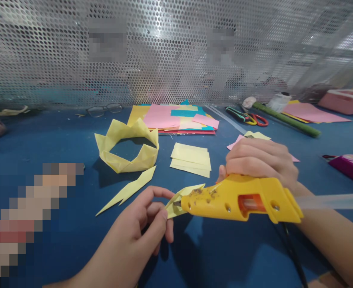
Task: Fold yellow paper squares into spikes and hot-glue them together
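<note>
My left hand (149, 224) pinches a folded piece of yellow paper (176, 207) between thumb and fingers. In my right hand (260, 160) is a yellow hot glue gun (221, 200), its nozzle pointing left and at the folded paper; whether the tip touches it I cannot tell. A clear glue stick (332, 201) sticks out of the gun's back end. Beyond my left hand lies another folded yellow paper strip (131, 188), close to a ring of joined, pointed yellow paper pieces (128, 165). A small stack of pale yellow paper (191, 157) rests farther back.
Coloured paper sheets (161, 116) are piled at the back of the blue table (74, 256). Scissors (258, 120), a green stem (287, 119) and a pink box (344, 100) stand or lie back right. Eyeglasses (100, 110) lie back left. A perforated metal panel (170, 52) borders the table.
</note>
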`<state>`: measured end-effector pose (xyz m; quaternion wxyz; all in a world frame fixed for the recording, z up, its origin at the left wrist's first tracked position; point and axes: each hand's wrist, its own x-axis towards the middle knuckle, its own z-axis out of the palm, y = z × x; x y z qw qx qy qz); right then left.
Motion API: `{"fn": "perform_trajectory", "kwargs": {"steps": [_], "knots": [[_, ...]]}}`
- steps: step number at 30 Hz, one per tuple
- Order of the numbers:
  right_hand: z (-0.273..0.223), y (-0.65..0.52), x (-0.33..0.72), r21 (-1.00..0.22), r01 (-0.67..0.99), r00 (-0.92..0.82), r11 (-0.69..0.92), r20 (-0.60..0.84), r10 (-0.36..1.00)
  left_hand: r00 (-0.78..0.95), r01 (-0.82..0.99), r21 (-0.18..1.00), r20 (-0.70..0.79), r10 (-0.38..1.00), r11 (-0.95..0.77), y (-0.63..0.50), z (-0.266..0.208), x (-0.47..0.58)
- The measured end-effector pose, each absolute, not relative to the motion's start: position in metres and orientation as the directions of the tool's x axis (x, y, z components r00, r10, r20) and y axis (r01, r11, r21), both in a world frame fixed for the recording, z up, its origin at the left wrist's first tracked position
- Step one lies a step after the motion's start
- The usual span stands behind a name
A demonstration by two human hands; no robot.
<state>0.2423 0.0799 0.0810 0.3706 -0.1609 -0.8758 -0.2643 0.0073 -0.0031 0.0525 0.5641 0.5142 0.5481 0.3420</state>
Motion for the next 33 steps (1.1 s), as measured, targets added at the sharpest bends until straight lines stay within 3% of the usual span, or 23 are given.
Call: {"fn": "perform_trajectory", "kwargs": {"steps": [9, 25, 33], "knots": [[0.08, 0.075, 0.244, 0.333, 0.492, -0.683, 0.805, 0.721, 0.119, 0.267, 0.204, 0.957, -0.259, 0.928, 0.208, 0.004, 0.04, -0.002], [0.078, 0.079, 0.242, 0.368, 0.493, -0.686, 0.788, 0.721, 0.093, 0.167, 0.186, 0.962, -0.234, 0.958, 0.202, 0.006, 0.04, -0.002], [0.083, 0.077, 0.247, 0.378, 0.497, -0.699, 0.781, 0.707, 0.103, 0.223, 0.211, 0.958, -0.24, 0.945, 0.193, 0.004, 0.039, -0.002]]}}
